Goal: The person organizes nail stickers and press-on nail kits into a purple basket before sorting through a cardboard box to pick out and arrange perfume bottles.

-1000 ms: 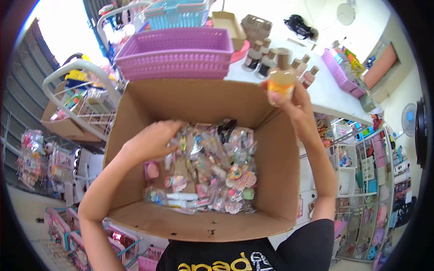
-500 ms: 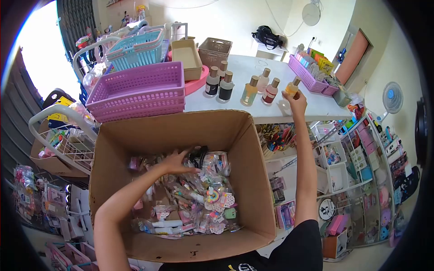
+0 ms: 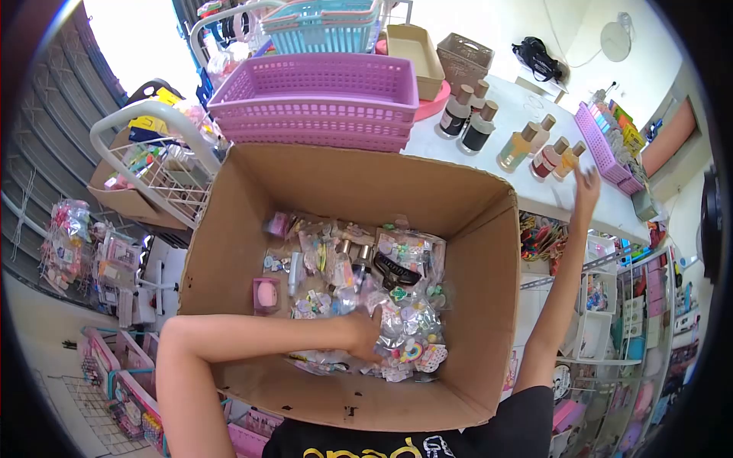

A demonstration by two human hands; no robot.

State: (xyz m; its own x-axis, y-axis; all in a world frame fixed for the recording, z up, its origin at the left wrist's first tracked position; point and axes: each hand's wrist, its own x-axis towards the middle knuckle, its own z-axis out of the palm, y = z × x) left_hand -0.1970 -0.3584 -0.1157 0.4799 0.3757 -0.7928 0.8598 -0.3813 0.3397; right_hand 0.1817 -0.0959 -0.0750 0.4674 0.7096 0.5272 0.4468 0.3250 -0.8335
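A large cardboard box (image 3: 351,169) stands in front of me, its bottom covered with small plastic-wrapped trinkets (image 3: 405,320). Inside it my left hand (image 3: 366,334) rests on the packets; its fingers are partly hidden among them, so whether it grips one is unclear. Two gold-capped bottles (image 3: 362,259) lie near a black item (image 3: 397,269) in the box. My right hand (image 3: 586,183) is over the white table, fingers apart and slightly blurred, just right of an upright yellow bottle (image 3: 568,162). Beside that stand a red-labelled bottle (image 3: 547,160) and a pale yellow-green one (image 3: 517,149).
Stacked purple baskets (image 3: 313,99) and a blue basket (image 3: 321,30) sit behind the box. Dark-labelled bottles (image 3: 477,131) stand on the white table (image 3: 435,156). A long purple basket (image 3: 599,149) holds goods at right. A white wire rack (image 3: 164,172) is at left.
My right hand has let go of the yellow bottle, now upright beside the red-labelled one. My left hand has moved toward me across the packets, uncovering the gold-capped bottles. The view has shifted.
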